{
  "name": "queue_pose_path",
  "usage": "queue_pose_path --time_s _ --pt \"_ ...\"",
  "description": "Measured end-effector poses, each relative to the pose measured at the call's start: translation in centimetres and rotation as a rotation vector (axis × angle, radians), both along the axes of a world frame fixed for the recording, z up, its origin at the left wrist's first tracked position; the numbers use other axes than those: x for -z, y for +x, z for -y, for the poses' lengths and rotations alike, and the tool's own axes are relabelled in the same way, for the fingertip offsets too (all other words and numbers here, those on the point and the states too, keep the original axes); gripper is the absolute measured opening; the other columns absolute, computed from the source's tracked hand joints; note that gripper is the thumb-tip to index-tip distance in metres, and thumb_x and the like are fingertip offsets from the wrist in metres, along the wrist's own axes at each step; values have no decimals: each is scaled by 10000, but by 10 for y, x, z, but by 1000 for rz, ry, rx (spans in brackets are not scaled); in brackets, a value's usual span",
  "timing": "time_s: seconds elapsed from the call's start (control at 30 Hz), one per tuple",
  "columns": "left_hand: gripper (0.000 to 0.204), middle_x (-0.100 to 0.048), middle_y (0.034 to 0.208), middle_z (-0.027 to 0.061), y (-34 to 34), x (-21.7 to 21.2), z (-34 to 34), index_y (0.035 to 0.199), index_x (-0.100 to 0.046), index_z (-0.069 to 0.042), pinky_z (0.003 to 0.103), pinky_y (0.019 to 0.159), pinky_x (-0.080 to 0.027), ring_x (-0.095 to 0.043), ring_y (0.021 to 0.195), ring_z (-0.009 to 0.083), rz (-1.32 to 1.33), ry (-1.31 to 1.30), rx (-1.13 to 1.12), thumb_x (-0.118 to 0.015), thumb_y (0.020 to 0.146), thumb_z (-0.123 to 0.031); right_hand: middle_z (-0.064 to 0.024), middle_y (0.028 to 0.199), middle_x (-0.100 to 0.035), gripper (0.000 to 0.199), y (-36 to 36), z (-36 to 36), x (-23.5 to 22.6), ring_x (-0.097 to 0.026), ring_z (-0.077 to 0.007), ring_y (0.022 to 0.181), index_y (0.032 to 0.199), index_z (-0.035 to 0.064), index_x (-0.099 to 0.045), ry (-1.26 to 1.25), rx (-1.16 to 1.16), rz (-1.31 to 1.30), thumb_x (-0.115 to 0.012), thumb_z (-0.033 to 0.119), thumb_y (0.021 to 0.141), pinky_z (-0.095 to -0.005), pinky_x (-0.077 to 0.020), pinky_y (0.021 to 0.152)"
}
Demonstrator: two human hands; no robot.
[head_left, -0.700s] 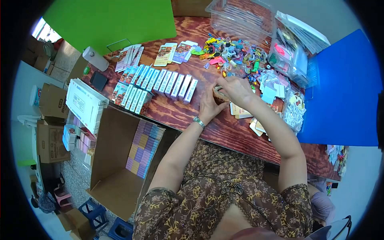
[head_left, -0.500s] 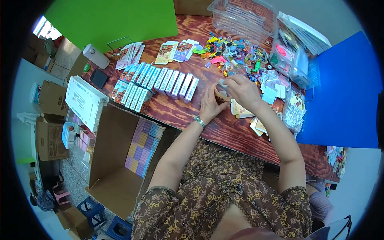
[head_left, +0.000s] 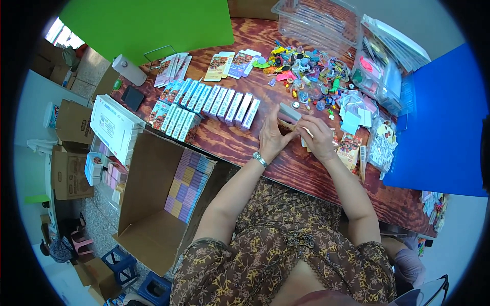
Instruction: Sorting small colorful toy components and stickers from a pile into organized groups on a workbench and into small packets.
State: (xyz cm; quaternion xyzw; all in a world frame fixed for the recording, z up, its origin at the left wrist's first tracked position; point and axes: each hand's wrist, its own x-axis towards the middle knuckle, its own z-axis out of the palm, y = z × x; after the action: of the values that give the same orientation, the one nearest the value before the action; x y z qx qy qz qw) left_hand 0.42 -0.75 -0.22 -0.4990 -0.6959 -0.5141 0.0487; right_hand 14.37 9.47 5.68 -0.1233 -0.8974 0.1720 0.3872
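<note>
A small carton (head_left: 289, 112) is held over the table in front of me, its pale top flap standing up. My left hand (head_left: 272, 136), with a watch at the wrist, is wrapped round the carton's left side. My right hand (head_left: 317, 137) pinches at the right edge of its opening. The inside of the carton is mostly hidden by my fingers. Beside my right wrist lie several flattened yellow cartons (head_left: 349, 148). To the left stand rows of filled-looking blue boxes (head_left: 176, 122) and purple-and-white boxes (head_left: 232, 106).
A heap of colourful small trinkets (head_left: 306, 71) spreads beyond my hands. Clear plastic bins (head_left: 319, 23) and a bag of white packets (head_left: 382, 145) stand right. Flat cartons (head_left: 219, 66) lie at the back. A large cardboard box (head_left: 148, 245) with packed small boxes sits lower left.
My right hand has come down from above the carton to its right edge, its fingers now pinching there. The whole view has shifted slightly, and more of the yellow cartons shows.
</note>
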Motion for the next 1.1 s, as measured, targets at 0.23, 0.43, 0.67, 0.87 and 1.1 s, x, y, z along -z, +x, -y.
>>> queue_pose_path --time_s 0.23,0.43,0.67,0.87,1.1 --pt "965 -564 1308 232 2 -1 8 1443 -328 -69 444 883 -544 -634 1102 399 32 -34 67 -912 698 -257 -124 1076 -693 220 1 -3 8 -694 -285 938 1030 50 -714 -37 -10 47 -771 70 819 -365 -562 788" --pt "608 -610 1243 221 -20 -4 14 1321 -484 -40 440 871 -547 -639 1087 397 36 90 202 -801 807 -111 -113 1027 -697 211 -2 -16 -3 -702 -293 880 1061 74 -706 -65 -144 46 -731 75 852 -373 -570 743" --pt "335 -669 1112 192 -26 -17 15 1141 -616 -21 405 840 -553 -672 1006 372 104 71 268 -739 829 -10 -131 1063 -679 247 -17 -23 -13 -702 -264 874 1121 47 -648 -412 -117 206 -694 22 880 -343 -557 695" --pt "328 -681 1043 179 -24 -17 15 1129 -618 -17 388 769 -560 -690 909 350 176 64 248 -742 826 -4 -100 987 -653 188 -16 -24 -17 -681 -267 904 1061 53 -644 -65 -142 249 -687 25 880 -390 -551 755" --pt "332 -670 1100 131 -28 -10 17 1201 -597 -3 312 789 -600 -722 937 214 189 -12 262 -721 894 -33 -107 952 -665 152 -16 -26 -31 -668 -292 917 1040 68 -674 -228 -276 238 -702 78 890 -391 -541 770"
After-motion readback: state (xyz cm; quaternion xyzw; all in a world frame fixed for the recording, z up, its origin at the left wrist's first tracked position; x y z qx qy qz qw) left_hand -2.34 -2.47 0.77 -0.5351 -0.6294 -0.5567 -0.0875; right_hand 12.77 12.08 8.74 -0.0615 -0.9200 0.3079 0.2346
